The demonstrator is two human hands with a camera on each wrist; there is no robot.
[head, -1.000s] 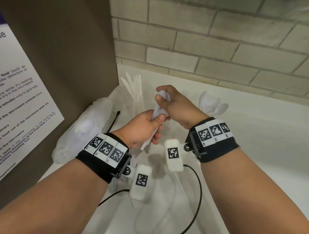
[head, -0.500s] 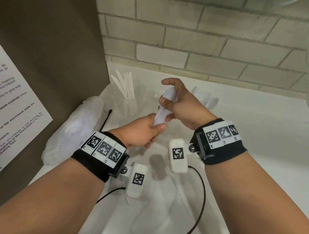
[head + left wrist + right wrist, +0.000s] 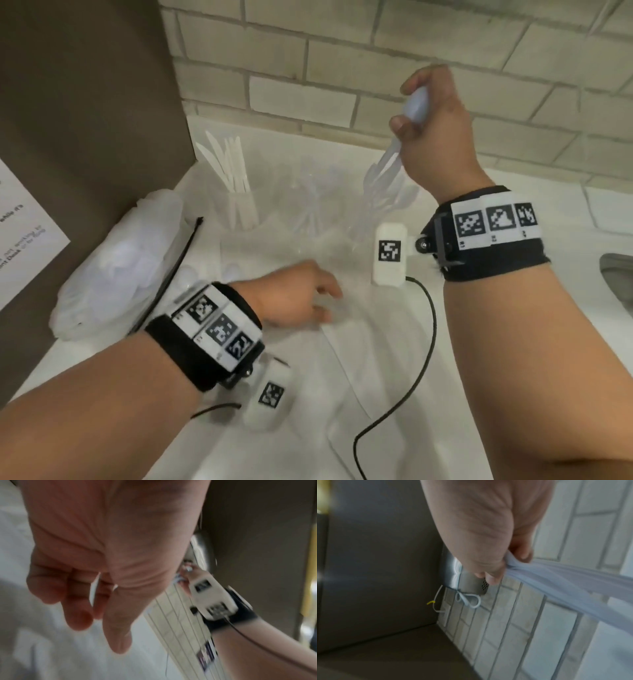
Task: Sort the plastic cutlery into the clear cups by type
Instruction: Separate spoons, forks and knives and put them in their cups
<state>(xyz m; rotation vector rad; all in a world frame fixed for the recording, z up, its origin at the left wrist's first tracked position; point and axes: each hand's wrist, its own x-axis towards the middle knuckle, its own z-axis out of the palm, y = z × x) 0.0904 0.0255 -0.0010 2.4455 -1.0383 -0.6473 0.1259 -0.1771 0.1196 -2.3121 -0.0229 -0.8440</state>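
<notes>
My right hand (image 3: 428,126) is raised at the back right and grips a white plastic spoon (image 3: 414,104) bowl-up, with its handle pointing down over the right clear cup of spoons (image 3: 380,195). In the right wrist view the spoon (image 3: 547,577) is a blurred pale streak leaving the right hand (image 3: 496,566). The left clear cup (image 3: 236,209) holds knives and the middle cup (image 3: 308,209) holds forks. My left hand (image 3: 301,298) hangs low over the white counter, fingers loosely curled; the left wrist view shows the left hand (image 3: 89,601) with nothing plainly in it.
A crumpled clear plastic bag (image 3: 113,263) and a black zip tie (image 3: 185,253) lie at the left by a brown panel (image 3: 85,102) with a paper notice. A loose spoon (image 3: 233,272) lies by the cups. Brick wall behind; a sink edge (image 3: 616,277) at right.
My right hand has drawn the spoon out of the left hand and lifted it up and to the right. The left hand let go and dropped toward the counter.
</notes>
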